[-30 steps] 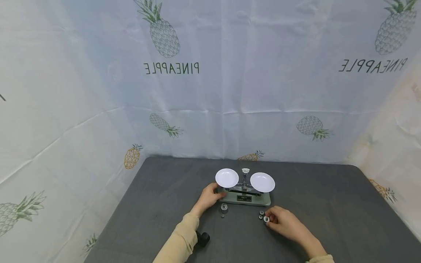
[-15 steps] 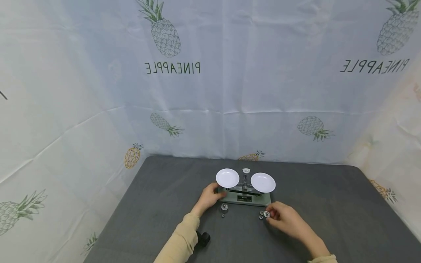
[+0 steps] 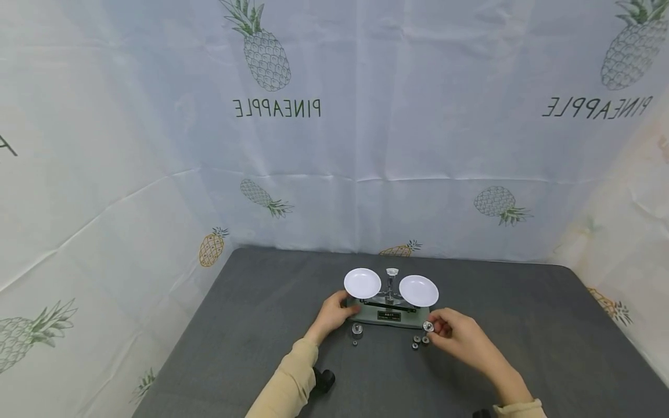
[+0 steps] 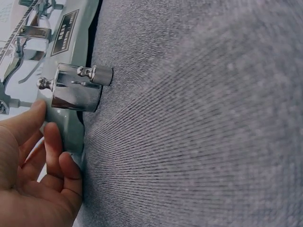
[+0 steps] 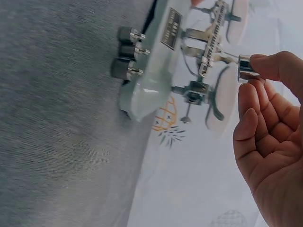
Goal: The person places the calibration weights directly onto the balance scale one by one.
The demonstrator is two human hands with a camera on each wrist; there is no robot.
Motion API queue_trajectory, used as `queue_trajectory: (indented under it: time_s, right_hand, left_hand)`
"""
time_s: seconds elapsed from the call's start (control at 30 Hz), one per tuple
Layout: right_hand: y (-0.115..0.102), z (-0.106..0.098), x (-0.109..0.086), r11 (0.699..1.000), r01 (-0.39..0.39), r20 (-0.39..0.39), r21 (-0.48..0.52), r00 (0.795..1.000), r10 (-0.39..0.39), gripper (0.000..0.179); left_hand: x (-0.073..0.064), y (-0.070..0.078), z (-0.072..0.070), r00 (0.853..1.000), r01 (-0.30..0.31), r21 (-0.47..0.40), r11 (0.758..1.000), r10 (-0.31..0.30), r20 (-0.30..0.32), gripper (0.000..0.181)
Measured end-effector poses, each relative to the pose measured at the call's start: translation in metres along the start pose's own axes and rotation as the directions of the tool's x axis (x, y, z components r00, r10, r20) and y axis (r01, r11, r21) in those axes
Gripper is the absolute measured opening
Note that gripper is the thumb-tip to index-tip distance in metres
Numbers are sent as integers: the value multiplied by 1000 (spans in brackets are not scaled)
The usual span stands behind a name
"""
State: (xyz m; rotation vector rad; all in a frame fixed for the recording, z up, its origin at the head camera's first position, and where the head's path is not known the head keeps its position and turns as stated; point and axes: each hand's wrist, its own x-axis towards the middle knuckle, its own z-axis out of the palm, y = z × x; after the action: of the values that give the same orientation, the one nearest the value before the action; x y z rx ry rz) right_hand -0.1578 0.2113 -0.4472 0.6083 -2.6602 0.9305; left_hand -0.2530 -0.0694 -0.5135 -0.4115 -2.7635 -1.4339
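Observation:
A balance scale with a pale green base [image 3: 368,314] and two white pans, the left pan [image 3: 362,283] and right pan [image 3: 418,290], stands on the dark table. My left hand [image 3: 330,314] holds the left end of the base, thumb against its front in the left wrist view. Between thumb and fingers, my right hand [image 3: 462,338] pinches a shiny metal weight [image 5: 244,69], raised near the scale's front right corner. Three smaller weights [image 5: 124,69] stand below it. In front of the base's left part stand a large knobbed weight [image 4: 71,92] and a small one [image 4: 102,75].
A black object [image 3: 326,381] shows beside the left forearm. White cloth printed with pineapples [image 3: 266,61] hangs behind and along the sides of the dark grey table [image 3: 522,313].
My right hand has lifted the weight from beside the small ones and carried it up toward the right end of the scale. My left hand stays on the base.

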Motion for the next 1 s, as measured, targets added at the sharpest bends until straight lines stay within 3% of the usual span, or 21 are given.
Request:
queue_trajectory:
  time_s: [0.33, 0.8, 1.0]
  right_hand:
    - [1, -9, 20, 1000, -17, -75, 5, 997, 17, 20]
    - [0, -7, 53, 980, -196, -35, -45, 980, 195, 19]
    - [2, -2, 65, 969, -237, -13, -71, 971, 237, 25]
  left_hand:
    - [0, -2, 1, 1000, 20, -25, 999, -19, 13, 41]
    - [3, -2, 1, 998, 22, -40, 999, -20, 53, 43]
    - [2, -2, 0, 998, 33, -61, 998, -30, 55, 44]
